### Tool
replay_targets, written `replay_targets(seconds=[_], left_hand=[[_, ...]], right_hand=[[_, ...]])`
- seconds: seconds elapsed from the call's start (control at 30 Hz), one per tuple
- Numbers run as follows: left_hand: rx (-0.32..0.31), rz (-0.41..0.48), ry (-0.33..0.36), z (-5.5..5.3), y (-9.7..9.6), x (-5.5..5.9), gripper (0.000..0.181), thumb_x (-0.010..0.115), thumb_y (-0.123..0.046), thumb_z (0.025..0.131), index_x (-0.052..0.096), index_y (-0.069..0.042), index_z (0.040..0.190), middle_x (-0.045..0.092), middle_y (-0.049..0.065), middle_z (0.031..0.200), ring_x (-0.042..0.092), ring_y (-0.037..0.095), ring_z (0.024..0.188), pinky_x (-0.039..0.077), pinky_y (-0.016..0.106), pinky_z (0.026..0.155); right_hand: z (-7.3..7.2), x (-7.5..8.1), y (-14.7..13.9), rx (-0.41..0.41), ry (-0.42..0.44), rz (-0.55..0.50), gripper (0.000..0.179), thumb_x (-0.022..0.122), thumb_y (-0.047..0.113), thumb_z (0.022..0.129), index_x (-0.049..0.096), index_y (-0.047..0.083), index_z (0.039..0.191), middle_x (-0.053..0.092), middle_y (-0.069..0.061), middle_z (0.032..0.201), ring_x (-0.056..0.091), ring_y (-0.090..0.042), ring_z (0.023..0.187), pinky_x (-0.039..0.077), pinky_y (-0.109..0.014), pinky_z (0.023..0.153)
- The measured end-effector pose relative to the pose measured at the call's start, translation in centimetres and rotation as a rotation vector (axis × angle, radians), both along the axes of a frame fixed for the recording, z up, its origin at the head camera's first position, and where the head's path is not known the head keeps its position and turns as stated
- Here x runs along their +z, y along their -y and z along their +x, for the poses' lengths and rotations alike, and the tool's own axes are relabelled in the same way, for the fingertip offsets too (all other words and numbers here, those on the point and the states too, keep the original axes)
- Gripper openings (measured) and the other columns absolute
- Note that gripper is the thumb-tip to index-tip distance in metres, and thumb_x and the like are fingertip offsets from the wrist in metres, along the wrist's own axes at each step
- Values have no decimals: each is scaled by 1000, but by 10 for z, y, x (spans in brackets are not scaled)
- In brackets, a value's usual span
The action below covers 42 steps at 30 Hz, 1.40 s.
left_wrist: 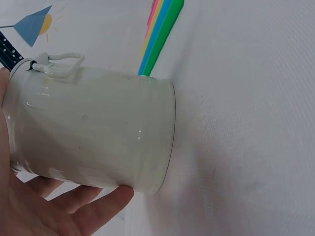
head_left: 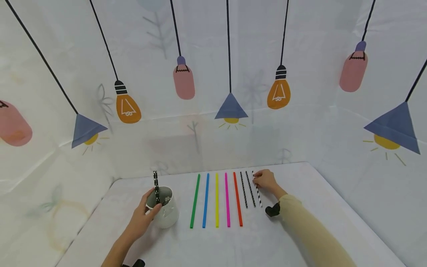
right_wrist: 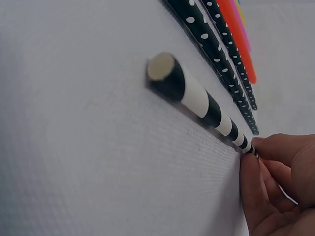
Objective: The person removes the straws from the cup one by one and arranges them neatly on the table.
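My left hand [head_left: 141, 218] grips a pale cup [head_left: 169, 217] standing on the white table, fingers round its far side and thumb near the rim. Black straws with white dots [head_left: 156, 187] stand upright inside, beside something small and greyish that I cannot make out. In the left wrist view, the cup [left_wrist: 93, 123] shows a small wire-like handle. At the right end of a row of straws, my right hand [head_left: 267, 180] pinches the far end of a black-and-white striped straw [right_wrist: 197, 98] lying on the table. Two black dotted straws [right_wrist: 211, 46] lie beside it.
Green [head_left: 195, 202], blue [head_left: 205, 200], yellow [head_left: 217, 200], pink [head_left: 227, 200] and red straws [head_left: 238, 198] lie side by side between the hands. Behind the table [head_left: 267, 241] hangs a white sheet [head_left: 207, 148] printed with lamps.
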<state>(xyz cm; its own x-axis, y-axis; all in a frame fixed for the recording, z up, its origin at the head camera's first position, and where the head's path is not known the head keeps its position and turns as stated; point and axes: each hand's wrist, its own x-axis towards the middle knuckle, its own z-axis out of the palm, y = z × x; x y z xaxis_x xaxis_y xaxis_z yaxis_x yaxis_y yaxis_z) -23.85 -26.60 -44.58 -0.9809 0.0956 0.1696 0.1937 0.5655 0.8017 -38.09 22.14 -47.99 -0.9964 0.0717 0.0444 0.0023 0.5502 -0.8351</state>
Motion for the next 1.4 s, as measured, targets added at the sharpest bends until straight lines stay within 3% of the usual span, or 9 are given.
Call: replay_targets(seconds=[0.6, 1.4], left_hand=[[-2, -13, -4, -5, 1, 2, 71, 55, -41, 99, 17, -20, 154, 27, 28, 151, 39, 56, 126, 52, 52, 83], [16, -9, 16, -3, 0, -3, 71, 55, -42, 98, 17, -20, 154, 26, 27, 152, 39, 56, 125, 53, 51, 83]], right_hand=[[-10, 4, -1, 10, 19, 44, 25, 72, 2, 81, 69, -6, 104, 67, -10, 83, 61, -14, 60, 52, -27, 54], [-8, -4, -2, -3, 40, 24, 23, 70, 4, 83, 68, -6, 103, 66, -9, 78, 59, -15, 59, 51, -27, 53]])
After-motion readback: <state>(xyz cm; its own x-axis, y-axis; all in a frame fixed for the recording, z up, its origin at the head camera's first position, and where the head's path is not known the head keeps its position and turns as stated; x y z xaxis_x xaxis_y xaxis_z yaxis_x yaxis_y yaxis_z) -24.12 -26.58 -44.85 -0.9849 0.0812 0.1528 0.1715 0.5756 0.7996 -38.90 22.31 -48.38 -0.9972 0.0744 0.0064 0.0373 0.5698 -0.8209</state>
